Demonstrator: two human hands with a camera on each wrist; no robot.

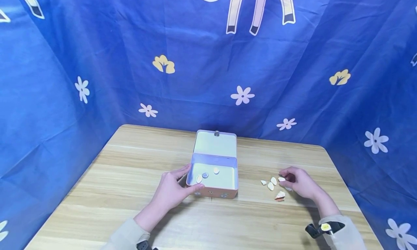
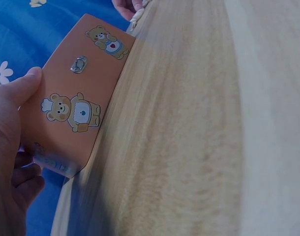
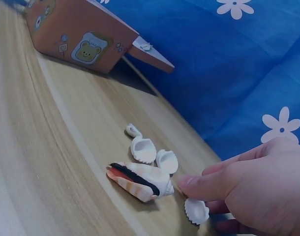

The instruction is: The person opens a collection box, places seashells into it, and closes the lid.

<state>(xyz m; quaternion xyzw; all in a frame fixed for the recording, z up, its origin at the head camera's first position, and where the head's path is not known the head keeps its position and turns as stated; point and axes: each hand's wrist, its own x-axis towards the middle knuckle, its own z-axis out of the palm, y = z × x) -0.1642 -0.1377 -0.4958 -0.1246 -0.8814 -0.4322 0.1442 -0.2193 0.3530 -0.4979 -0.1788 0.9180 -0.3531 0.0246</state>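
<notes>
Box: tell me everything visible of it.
The box looks like painted tin: orange outside with printed bears, pale inside. Its lid is open, tipped back to the far side, with a metal-looking clasp on its edge; a catch sits on the front. It stands upright on the table and holds three small pieces, two whitish and one grey. The left grip holds its near left corner, thumb at the front rim, fingers against the left side.

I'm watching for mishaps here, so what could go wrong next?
The right hand is close to the striped shell and small white shells, so it might nudge some away.

The left hand grips the box at its left side; an uneven pull could tilt it and slide the small pieces inside.
</notes>
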